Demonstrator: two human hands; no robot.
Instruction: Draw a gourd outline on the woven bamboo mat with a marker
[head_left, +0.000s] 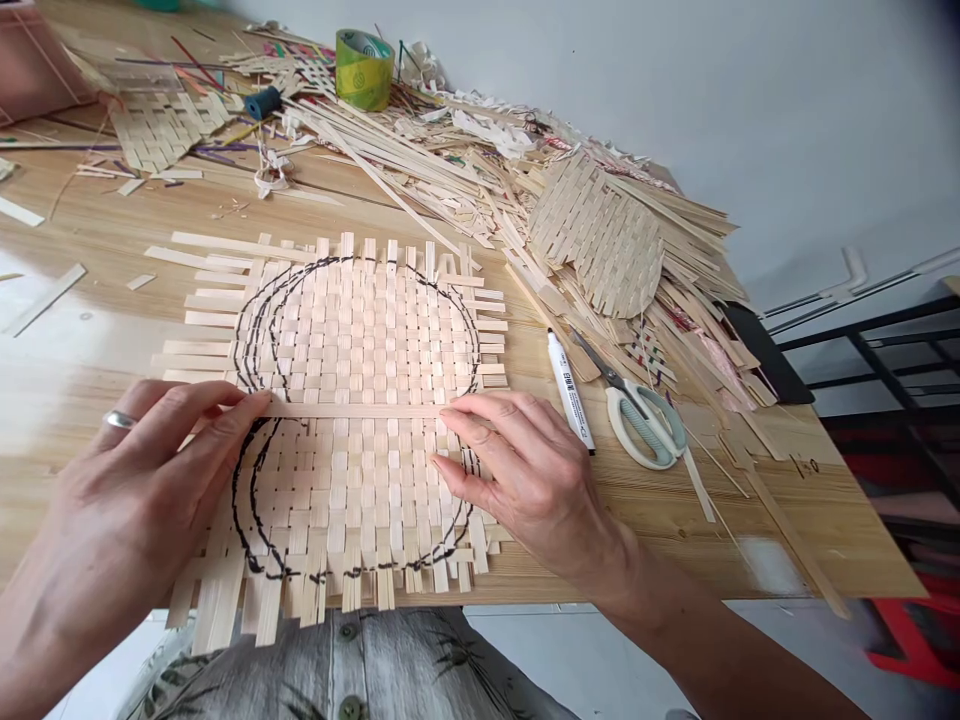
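Observation:
A square mat of woven pale strips (352,340) lies on the wooden table (90,330), with black marker ovals drawn on it. A single loose strip (352,410) lies flat across the mat's middle. My left hand (142,470), a ring on one finger, presses the strip's left end with its fingertips, fingers stretched out. The fingers of my right hand (517,465) lie flat on the strip's right end and on the mat.
A white marker pen (570,390) and green-handled scissors (637,415) lie just right of the mat. Behind them are a second woven piece (600,235), a heap of loose strips (450,150), a tape roll (364,68) and a thread spool (262,102).

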